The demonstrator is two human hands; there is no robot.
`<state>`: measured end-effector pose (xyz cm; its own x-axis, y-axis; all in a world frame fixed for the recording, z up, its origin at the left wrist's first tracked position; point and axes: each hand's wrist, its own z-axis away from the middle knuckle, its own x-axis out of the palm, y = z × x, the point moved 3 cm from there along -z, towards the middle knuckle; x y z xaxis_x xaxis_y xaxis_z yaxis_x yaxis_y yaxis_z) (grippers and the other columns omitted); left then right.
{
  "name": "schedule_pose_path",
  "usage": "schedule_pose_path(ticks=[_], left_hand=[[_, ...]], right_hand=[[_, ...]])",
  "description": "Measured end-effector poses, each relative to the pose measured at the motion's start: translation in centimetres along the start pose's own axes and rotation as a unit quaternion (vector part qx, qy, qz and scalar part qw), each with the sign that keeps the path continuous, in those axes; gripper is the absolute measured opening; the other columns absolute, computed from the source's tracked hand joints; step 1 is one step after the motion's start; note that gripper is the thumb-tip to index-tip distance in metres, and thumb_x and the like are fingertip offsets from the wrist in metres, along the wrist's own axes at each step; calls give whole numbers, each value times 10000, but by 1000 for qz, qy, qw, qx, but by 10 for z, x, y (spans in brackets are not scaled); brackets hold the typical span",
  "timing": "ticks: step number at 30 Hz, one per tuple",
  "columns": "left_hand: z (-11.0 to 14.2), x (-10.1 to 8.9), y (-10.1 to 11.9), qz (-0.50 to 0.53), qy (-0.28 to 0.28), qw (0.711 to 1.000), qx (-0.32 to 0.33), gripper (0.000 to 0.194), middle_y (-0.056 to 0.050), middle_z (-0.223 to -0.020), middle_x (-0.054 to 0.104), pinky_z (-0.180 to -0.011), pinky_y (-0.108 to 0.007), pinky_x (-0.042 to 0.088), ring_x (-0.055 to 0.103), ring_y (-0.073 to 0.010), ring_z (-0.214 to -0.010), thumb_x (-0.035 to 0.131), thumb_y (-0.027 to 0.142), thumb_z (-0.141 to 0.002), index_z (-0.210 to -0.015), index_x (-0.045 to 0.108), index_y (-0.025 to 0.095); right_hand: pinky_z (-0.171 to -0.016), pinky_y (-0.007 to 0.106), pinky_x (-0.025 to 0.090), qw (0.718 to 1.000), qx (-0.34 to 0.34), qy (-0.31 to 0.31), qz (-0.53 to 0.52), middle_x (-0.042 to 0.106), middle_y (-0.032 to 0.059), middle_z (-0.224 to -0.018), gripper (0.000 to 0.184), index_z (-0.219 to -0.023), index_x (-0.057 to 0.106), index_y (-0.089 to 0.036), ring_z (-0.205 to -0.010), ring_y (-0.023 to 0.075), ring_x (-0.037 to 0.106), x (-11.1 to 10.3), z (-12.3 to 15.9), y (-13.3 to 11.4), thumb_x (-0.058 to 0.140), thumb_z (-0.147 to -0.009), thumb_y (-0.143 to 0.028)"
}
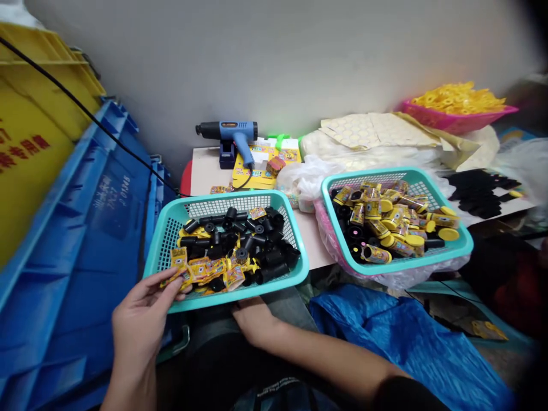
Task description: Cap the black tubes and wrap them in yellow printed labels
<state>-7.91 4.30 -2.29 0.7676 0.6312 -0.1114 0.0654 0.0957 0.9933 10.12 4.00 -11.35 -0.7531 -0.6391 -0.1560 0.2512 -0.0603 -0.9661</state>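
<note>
My left hand (pixel 148 305) is at the near left corner of a turquoise plastic basket (pixel 225 298), its thumb and fingers closed on yellow printed labels (pixel 175 277). More such labels (pixel 209 268) lie in a pile beside it, over many black plastic tubes (pixel 274 257) inside the basket. My right hand (pixel 252 317) reaches under the basket's front rim. Its fingers are hidden there, so whether they grip anything does not show.
On the right, a second turquoise basket (pixel 466 251) holds yellow-capped labelled tubes (pixel 398 220). A blue heat gun (pixel 242 134) rests on a stand behind. Pink tray (pixel 462 117) with yellow parts stands far right. Blue crates (pixel 85 228) line the left; blue sheeting (pixel 398 337) lies lower right.
</note>
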Motion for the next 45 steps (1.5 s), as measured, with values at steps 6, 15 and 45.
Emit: schedule_pose_path(ticks=[6,15,45], left_hand=[[-8,-17,-2,82,67,993,-52,251,9,-714,739,-495,-192,535,657,-117,-524,786,317,-613,-809,723,174],[-18,-26,-23,-221,30,967,124,250,-11,-956,762,-887,-283,526,695,-204,-911,664,399,-772,-927,746,222],[-24,-18,-26,-148,124,978,73,251,-2,-793,770,-709,-224,560,689,-150,-695,733,369,-687,-872,770,204]], right_hand=[[-922,424,439,944,-147,63,288,677,97,-1082,345,-1152,622,-237,-1011,257,582,-84,41,-101,599,-847,-397],[-987,482,360,818,-82,-37,569,509,159,-1350,559,-1371,448,-159,-1224,314,426,-136,-19,-74,532,-888,-425],[-930,400,320,783,-303,-139,526,552,98,-1279,307,-1157,600,-204,-1195,264,389,-72,-76,-92,462,-936,-366]])
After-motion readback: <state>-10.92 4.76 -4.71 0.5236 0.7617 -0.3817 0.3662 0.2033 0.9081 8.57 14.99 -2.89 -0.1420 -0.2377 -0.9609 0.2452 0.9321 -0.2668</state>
